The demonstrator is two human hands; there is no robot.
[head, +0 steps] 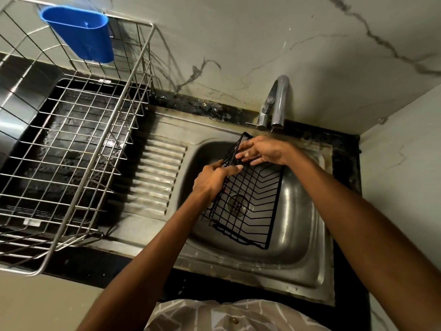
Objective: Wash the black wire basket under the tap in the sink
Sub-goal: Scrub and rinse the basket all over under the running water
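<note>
A black wire basket (pixel 253 206) is held tilted over the steel sink bowl (pixel 298 235), above the drain (pixel 238 205). My left hand (pixel 212 179) grips its left rim, fingers curled round the wires. My right hand (pixel 261 151) lies flat on the basket's far upper corner with its fingers spread, just below the chrome tap's (pixel 276 103) spout. A thin trickle of water seems to fall from the spout beside my right wrist.
A large steel wire dish rack (pixel 78 151) stands on the dark counter at the left, with a blue plastic cup holder (pixel 81 34) hung on its back rim. The ribbed drainboard (pixel 157 173) lies between rack and bowl. Marble walls close in behind and at the right.
</note>
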